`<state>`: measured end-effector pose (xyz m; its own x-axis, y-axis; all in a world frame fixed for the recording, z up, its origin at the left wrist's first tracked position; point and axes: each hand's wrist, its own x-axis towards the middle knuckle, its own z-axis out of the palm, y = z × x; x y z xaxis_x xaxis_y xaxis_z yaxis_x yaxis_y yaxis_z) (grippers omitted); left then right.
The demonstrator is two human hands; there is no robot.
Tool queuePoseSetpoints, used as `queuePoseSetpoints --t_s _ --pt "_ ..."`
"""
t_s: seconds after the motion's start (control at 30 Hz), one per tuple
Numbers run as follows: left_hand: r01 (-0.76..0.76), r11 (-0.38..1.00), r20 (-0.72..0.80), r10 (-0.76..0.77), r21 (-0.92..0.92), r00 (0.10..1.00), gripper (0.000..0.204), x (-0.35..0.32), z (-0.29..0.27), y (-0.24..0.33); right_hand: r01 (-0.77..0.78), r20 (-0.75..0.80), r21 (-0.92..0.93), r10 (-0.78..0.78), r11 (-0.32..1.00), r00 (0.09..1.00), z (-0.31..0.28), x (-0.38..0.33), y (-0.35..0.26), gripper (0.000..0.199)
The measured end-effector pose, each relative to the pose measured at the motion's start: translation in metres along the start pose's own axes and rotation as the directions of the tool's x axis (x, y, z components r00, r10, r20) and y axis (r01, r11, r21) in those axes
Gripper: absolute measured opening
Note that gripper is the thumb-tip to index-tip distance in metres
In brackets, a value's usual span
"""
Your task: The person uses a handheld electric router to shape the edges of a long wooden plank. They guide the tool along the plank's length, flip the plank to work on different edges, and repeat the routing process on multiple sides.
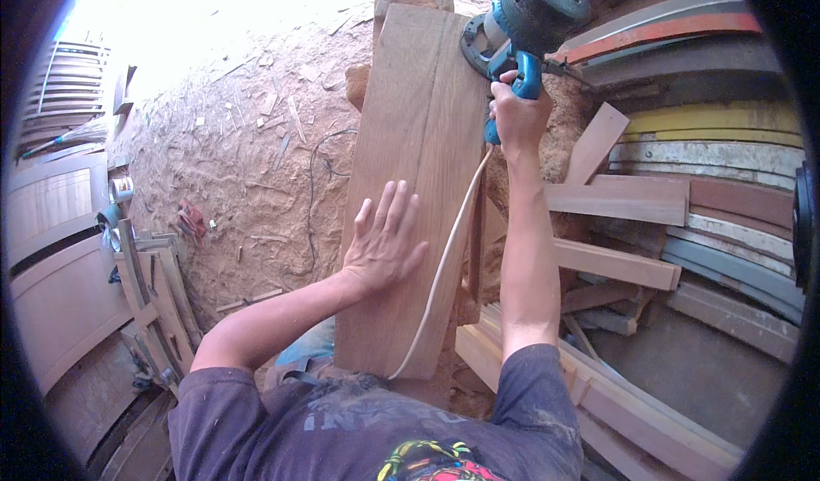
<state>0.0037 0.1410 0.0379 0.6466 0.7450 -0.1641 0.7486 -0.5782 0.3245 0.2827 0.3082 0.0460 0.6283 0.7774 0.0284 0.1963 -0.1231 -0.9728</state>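
While we guide the blue power router [523, 21] along the far right edge of the wooden plank [416, 182], our right hand [518, 114] is wrapped tight on its handle, fingers closed around the grip near the top of the frame. Our left hand [386, 240] lies flat on the board's face at the centre of the picture, fingers spread and holding nothing — it simply presses the wood down.

To do this step well, we judge that the tool's base should sit flat on the surface, with steady downward weight from the flat palm so the plank cannot shift. The pale power cord [444, 259] trails down the board's right side toward the bottom of the frame; we would keep it clear of the cutter's path and away from our forearm.

The plank runs lengthwise from the lower centre of the frame to the top centre, its long axis nearly vertical in the picture, leaning slightly to the right as it rises. The router's body points away from us, its handle toward the lower edge of the frame.

Offcut boards [619, 199] are stacked to the right, and the sawdust-covered floor [248, 139] fills the left — footing there looks loose.
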Motion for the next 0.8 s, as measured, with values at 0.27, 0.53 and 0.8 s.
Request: queuePoseSetpoints --t_s 0.27,0.53,0.8 --pt "0.003 1.0 -0.002 -0.003 -0.022 1.0 0.085 -0.004 0.001 -0.001 -0.106 0.035 0.109 0.103 0.988 0.994 0.019 0.045 -0.024 0.01" --pt "-0.007 0.997 -0.032 0.004 -0.079 0.999 0.082 0.0 -0.004 -0.001 0.105 -0.151 -0.08 -0.116 0.991 0.982 0.021 0.038 0.011 0.013" --pt "-0.005 0.998 -0.127 -0.003 -0.058 0.992 0.07 0.005 0.011 -0.004 -0.004 -0.086 -0.06 -0.001 0.998 0.996 -0.036 -0.105 0.007 0.011"
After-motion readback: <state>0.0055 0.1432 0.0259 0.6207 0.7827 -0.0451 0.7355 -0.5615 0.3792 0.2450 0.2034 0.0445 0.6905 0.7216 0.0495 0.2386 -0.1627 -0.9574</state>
